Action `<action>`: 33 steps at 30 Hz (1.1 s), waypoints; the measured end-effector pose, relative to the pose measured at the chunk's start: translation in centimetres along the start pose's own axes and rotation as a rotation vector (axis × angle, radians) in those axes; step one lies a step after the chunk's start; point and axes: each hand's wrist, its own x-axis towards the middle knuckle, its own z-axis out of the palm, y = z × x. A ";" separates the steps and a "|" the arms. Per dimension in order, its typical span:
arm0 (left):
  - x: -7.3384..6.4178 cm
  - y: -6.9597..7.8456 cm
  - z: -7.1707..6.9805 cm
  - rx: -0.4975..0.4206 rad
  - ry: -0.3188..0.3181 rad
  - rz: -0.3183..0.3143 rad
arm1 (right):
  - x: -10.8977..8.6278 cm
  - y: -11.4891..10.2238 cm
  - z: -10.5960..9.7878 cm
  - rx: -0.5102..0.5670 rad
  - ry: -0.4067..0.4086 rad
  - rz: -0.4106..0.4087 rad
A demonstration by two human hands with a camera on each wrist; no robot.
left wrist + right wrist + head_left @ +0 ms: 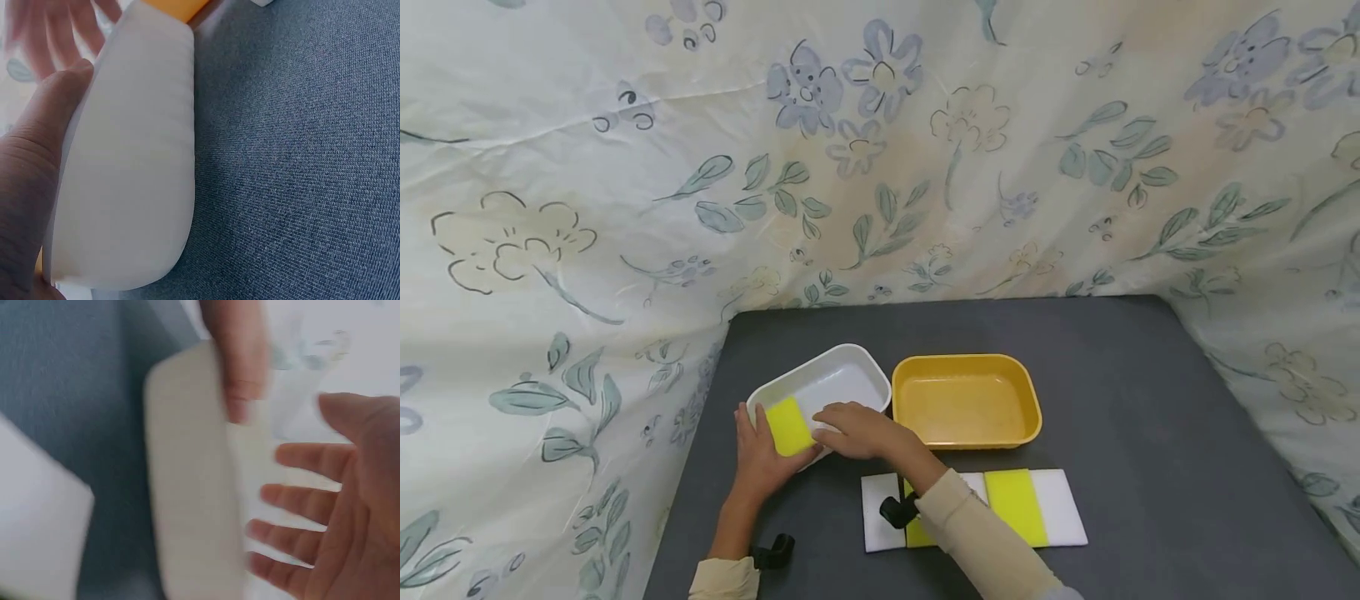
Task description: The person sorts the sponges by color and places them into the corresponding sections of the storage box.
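Note:
In the head view, a yellow sponge-like block lies in the near-left end of the white tray. My left hand holds that corner of the tray, its fingers along the left end and its thumb by the near rim. The left wrist view shows the thumb on the rim above the white outer wall. My right hand hovers over the tray's near side, just right of the block. Spread fingers hold nothing in the right wrist view.
A yellow tray stands right beside the white one. Under my right forearm runs a row of flat white and yellow blocks on the dark tabletop. Flower-patterned cloth hangs behind and at both sides.

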 end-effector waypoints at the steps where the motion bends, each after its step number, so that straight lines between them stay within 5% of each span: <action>1: -0.1 0.0 0.0 -0.004 -0.001 -0.004 | -1.3 0.0 -0.5 -0.045 0.029 -0.012; 6: -0.4 0.1 0.0 -0.023 -0.035 -0.043 | -8.6 0.6 -1.0 -0.284 0.178 -0.064; 9: -0.7 0.0 0.1 -0.031 -0.050 -0.056 | -12.9 1.5 0.1 -0.290 0.210 -0.079; 14: -0.9 0.0 0.2 -0.038 -0.048 -0.045 | -18.0 2.7 2.6 -0.228 0.147 -0.044; 19: -0.9 0.0 0.1 -0.032 -0.014 -0.035 | -19.4 3.4 3.8 -0.174 0.104 0.004; 29: -1.1 0.1 -0.1 -0.034 -0.037 -0.055 | -18.3 4.6 5.7 -0.145 0.021 0.072; 33: -1.2 0.1 0.0 -0.025 -0.033 -0.051 | -18.1 4.9 6.3 -0.155 0.049 0.083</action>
